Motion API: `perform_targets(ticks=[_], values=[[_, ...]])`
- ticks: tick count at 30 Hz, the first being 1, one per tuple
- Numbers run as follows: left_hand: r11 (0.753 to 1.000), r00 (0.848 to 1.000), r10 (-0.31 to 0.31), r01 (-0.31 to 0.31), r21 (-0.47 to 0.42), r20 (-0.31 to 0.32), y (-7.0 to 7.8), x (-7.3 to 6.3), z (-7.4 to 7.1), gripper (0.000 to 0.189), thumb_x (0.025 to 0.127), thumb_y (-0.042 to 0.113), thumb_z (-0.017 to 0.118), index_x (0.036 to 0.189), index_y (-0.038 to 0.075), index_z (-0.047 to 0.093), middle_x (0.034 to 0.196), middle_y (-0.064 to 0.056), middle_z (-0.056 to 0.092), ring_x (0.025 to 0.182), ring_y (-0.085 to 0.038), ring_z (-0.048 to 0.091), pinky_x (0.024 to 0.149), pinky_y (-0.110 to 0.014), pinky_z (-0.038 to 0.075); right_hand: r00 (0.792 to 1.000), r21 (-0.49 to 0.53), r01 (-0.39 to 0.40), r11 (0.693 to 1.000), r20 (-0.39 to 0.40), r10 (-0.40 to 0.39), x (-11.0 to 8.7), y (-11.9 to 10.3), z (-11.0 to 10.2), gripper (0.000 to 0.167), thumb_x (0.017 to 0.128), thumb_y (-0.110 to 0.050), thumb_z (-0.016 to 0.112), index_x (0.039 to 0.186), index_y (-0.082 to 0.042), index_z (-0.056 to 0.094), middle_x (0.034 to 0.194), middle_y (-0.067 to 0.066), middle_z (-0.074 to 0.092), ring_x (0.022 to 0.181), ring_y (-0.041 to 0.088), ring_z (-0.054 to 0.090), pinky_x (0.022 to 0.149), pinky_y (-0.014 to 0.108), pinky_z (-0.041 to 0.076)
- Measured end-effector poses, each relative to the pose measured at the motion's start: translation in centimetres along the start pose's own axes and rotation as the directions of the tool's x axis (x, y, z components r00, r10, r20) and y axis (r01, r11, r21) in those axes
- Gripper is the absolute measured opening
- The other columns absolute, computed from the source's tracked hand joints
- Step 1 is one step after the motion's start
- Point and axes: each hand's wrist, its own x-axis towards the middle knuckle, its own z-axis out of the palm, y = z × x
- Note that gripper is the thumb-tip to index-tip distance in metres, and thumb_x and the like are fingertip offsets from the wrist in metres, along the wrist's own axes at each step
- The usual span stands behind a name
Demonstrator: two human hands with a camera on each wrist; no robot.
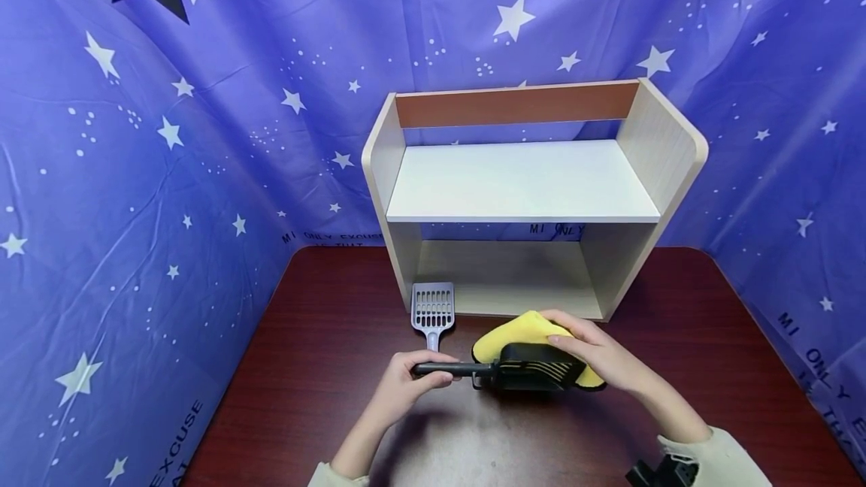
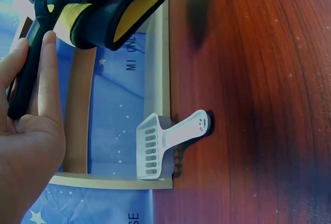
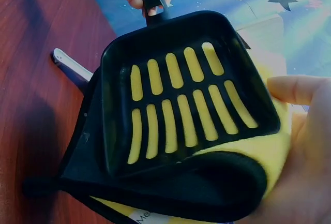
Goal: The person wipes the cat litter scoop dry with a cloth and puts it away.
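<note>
A black slotted litter scoop (image 1: 534, 368) is held above the table by its handle, pinched between the thumb and fingers of my left hand (image 1: 399, 391). Behind the scoop's basket lies a yellow cloth (image 1: 514, 331) with a black side and black edging. My right hand (image 1: 598, 352) grips this cloth at the basket's far end. Yellow shows through the slots of the scoop (image 3: 170, 102) in the right wrist view, and the cloth (image 3: 222, 182) folds around its lower edge. A second scoop, light grey (image 1: 433, 308), leans against the shelf's front left, its handle toward me.
A wooden two-tier shelf unit (image 1: 521, 183) with a white upper board stands at the back of the dark red-brown table (image 1: 325, 367). Blue star-printed curtains (image 1: 203, 194) enclose the table at the back and sides.
</note>
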Motion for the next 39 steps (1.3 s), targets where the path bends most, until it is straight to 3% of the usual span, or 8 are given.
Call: perform_targets(ticks=[5,13,20,25,39], values=[[1.0,0.999,0.003,-0.003,0.016,-0.033,0.0,-0.2,0.0,0.024,0.089,-0.002,0.069,0.11,-0.014,0.068,0.105,-0.035,0.069,0.088,0.002,0.069,0.081,-0.022,0.06,0.997,0.022,0.06,0.998,0.05,-0.062,0.0,-0.1,-0.2,0.031,0.103,0.002,0.042,0.13,0.003,0.055,0.115,-0.01,0.062,0.103,-0.002,0.056,0.087,0.015,0.049],[0.995,0.995,0.079,-0.074,0.067,-0.068,-0.1,-0.3,-0.4,0.023,0.089,0.004,0.071,0.108,-0.008,0.071,0.091,-0.031,0.072,0.074,0.0,0.064,0.067,-0.021,0.059,0.996,-0.019,0.085,0.996,0.006,-0.084,-0.2,0.2,-0.3,0.031,0.101,0.005,0.043,0.128,0.002,0.057,0.117,-0.012,0.064,0.105,-0.002,0.057,0.088,0.014,0.047],[0.995,0.992,0.086,-0.081,0.054,-0.093,-0.3,-0.5,-0.8,0.022,0.089,0.002,0.07,0.108,-0.009,0.07,0.094,-0.031,0.072,0.078,-0.003,0.07,0.071,-0.024,0.061,0.993,0.009,0.12,0.993,-0.024,-0.12,-0.6,0.6,-0.6,0.032,0.099,0.009,0.043,0.127,0.004,0.057,0.117,-0.012,0.064,0.106,-0.002,0.057,0.089,0.012,0.047],[0.994,0.988,0.099,-0.093,0.06,-0.119,-0.5,-0.5,-1.1,0.022,0.089,0.002,0.07,0.108,-0.009,0.07,0.095,-0.03,0.072,0.083,-0.005,0.072,0.073,-0.021,0.06,0.995,0.035,0.093,0.995,-0.044,-0.092,-1.0,0.7,-0.8,0.032,0.099,0.008,0.042,0.129,0.005,0.055,0.118,-0.013,0.064,0.105,-0.003,0.058,0.087,0.013,0.049],[0.995,0.965,0.1,-0.096,0.029,-0.24,-0.5,-0.7,-2.1,0.023,0.089,-0.003,0.068,0.108,-0.015,0.067,0.102,-0.028,0.072,0.088,-0.001,0.07,0.079,-0.022,0.06,0.991,0.153,0.094,0.984,-0.114,-0.077,-2.1,1.0,-1.4,0.042,0.098,0.012,0.041,0.134,-0.005,0.056,0.117,-0.012,0.067,0.095,0.001,0.067,0.076,0.019,0.057]])
